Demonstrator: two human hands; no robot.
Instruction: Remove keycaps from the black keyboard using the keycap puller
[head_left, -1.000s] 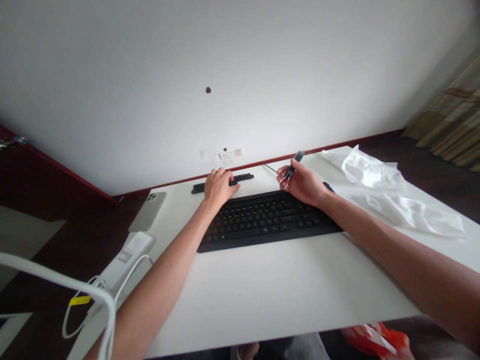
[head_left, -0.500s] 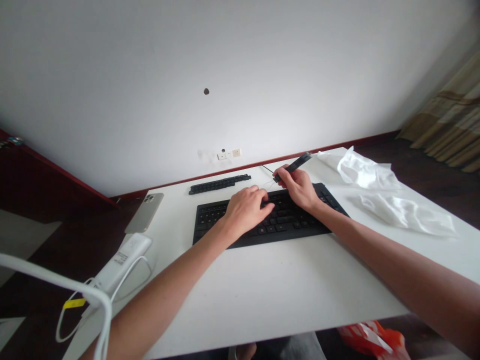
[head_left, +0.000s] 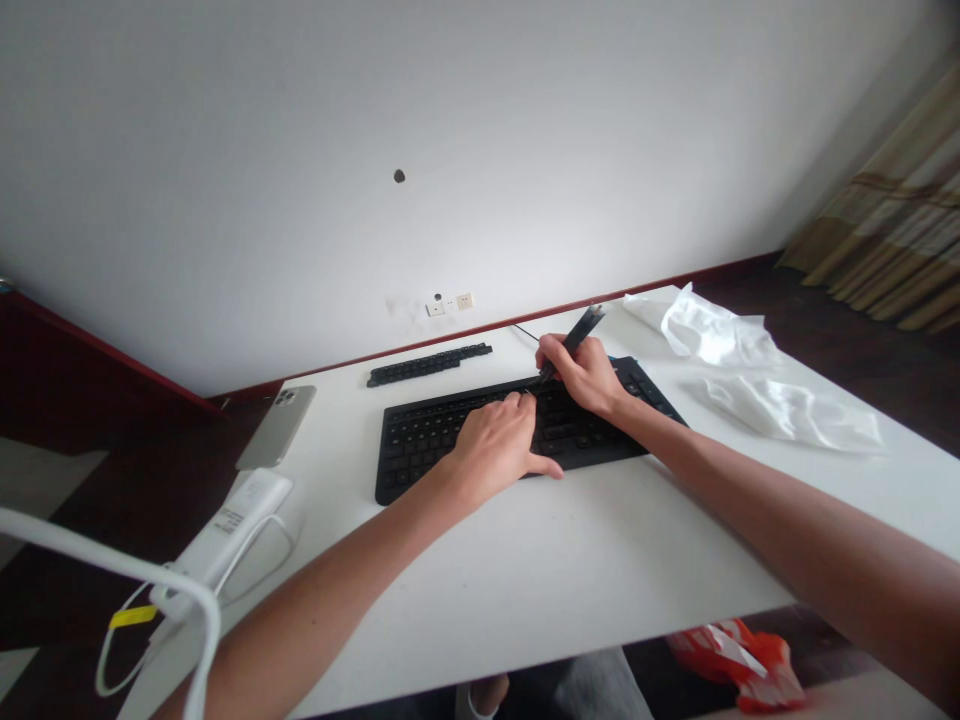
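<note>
Across the frame's lower half, a table (head_left: 480, 565) bears the keyboard (head_left: 420, 430) at centre. Over its middle, the left hand (head_left: 499, 440) rests palm-down, forearm slanting from lower left, thumb wide of the bent fingers. The right hand (head_left: 591, 378), arm reaching from lower right, grips a tool (head_left: 586, 325) tilted toward upper right.

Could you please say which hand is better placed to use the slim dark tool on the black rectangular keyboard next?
Likely the right hand: it grips the tool, pointed down at the keyboard, while the left hand lies across it.
</note>
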